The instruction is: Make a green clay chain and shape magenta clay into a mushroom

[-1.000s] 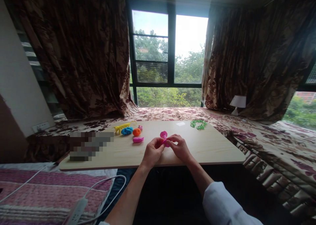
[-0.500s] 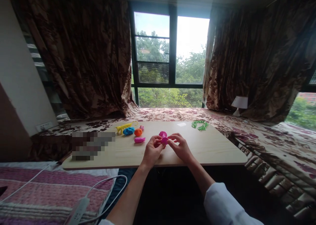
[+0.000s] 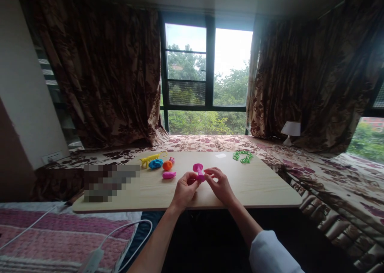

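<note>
A pink spool-shaped piece (image 3: 199,170), with a round disc at each end and a narrow middle, is held above the near part of the table. My left hand (image 3: 186,189) is closed on its lower disc with thumb and fingertips. From the other side my right hand (image 3: 220,185) pinches the edge of that same disc. The upper disc tilts away from me. To the left of the hands lies a smooth pink roll (image 3: 169,175). Behind it are an orange ball (image 3: 167,165), a blue lump (image 3: 156,164), a small pink figure (image 3: 171,160) and a yellow four-legged animal figure (image 3: 150,159).
Green chain-like links (image 3: 243,156) and a small white paper (image 3: 221,156) lie on the far right of the pale wooden table (image 3: 255,189). A blurred-out patch (image 3: 108,183) covers the table's left end. A white lamp (image 3: 290,130) stands beyond, and a power strip (image 3: 92,261) lies lower left.
The pink spool-shaped piece has been tilted, so its narrow middle and upper disc show more plainly. Both hands stay on it. The whole view has shifted slightly down.
</note>
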### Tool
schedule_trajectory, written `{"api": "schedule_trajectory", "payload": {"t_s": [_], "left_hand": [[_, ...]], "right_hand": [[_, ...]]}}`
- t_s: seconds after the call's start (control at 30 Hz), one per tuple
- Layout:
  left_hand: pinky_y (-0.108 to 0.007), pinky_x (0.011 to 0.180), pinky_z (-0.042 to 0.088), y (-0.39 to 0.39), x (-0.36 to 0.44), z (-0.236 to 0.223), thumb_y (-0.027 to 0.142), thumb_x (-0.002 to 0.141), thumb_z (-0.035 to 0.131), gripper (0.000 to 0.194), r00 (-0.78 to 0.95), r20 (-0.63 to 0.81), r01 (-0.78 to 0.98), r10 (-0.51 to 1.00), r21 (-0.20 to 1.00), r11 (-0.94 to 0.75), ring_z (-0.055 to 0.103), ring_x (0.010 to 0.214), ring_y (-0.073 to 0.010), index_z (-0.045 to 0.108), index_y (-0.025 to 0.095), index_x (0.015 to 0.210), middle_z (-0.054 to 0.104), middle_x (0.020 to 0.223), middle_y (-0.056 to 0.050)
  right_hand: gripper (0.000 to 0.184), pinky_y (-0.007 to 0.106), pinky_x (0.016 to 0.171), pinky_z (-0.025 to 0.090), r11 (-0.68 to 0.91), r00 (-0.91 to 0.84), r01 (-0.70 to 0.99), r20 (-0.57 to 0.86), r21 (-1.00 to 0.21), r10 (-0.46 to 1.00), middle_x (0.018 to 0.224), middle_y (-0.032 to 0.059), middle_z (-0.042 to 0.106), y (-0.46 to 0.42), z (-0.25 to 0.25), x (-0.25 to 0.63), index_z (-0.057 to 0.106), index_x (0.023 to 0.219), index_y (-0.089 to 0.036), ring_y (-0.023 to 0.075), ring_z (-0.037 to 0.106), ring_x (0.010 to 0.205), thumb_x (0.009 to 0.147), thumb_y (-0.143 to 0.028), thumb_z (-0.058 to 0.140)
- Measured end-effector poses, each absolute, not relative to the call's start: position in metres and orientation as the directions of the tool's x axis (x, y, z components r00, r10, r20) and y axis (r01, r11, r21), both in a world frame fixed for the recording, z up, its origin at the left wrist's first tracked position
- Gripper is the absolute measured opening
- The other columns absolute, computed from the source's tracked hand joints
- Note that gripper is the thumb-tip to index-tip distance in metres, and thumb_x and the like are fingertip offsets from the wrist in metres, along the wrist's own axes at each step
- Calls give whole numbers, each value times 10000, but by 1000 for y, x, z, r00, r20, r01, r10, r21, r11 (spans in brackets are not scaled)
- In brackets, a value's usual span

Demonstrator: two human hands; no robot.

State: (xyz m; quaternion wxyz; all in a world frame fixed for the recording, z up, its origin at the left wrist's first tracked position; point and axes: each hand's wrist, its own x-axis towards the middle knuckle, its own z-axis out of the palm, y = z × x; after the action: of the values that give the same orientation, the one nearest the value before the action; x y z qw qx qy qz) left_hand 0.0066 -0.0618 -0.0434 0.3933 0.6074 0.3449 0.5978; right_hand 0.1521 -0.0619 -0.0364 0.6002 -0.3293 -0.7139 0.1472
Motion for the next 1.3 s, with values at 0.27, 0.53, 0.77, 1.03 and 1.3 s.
{"api": "schedule_trajectory", "payload": {"t_s": [0.27, 0.53, 0.77, 1.03, 1.3], "left_hand": [[-206, 614, 425, -65, 8, -41, 325, 662, 669, 245, 93, 448, -101, 889, 893, -439, 577, 653, -109, 556, 192, 834, 637, 694, 23], [-187, 509, 392, -67, 8, -41, 372, 691, 637, 258, 128, 405, -86, 905, 914, -396, 555, 578, -100, 550, 191, 854, 626, 674, 25], [-202, 563, 431, -67, 6, -37, 376, 618, 694, 263, 53, 408, -58, 912, 913, -405, 554, 606, -105, 601, 171, 754, 611, 673, 21], [-268, 713, 476, -68, 5, -35, 344, 663, 670, 264, 87, 401, -178, 912, 907, -382, 605, 720, -136, 582, 172, 843, 642, 732, 3], [-218, 590, 450, -63, 8, -44, 360, 661, 667, 222, 98, 404, -58, 910, 915, -400, 606, 649, -131, 588, 170, 742, 648, 662, 2]], "right_hand": [[188, 292, 719, 472, 734, -67, 275, 749, -621, 659, 880, 41, 617, -64, -34, 152, 650, 946, -221, 169, 574, 843, 849, -267, 496], [107, 309, 711, 470, 748, -69, 288, 766, -598, 639, 830, 37, 620, -63, -36, 151, 676, 824, -229, 179, 566, 811, 794, -271, 583], [155, 309, 750, 458, 743, -67, 275, 758, -610, 648, 846, 39, 629, -63, -35, 151, 673, 842, -225, 179, 570, 831, 832, -247, 520], [118, 284, 681, 473, 730, -66, 264, 743, -631, 666, 873, 33, 608, -63, -36, 149, 646, 866, -215, 163, 578, 790, 774, -269, 596], [83, 344, 782, 451, 748, -42, 338, 785, -571, 618, 794, 35, 632, -63, -38, 150, 668, 758, -232, 195, 566, 832, 783, -226, 589]]}}
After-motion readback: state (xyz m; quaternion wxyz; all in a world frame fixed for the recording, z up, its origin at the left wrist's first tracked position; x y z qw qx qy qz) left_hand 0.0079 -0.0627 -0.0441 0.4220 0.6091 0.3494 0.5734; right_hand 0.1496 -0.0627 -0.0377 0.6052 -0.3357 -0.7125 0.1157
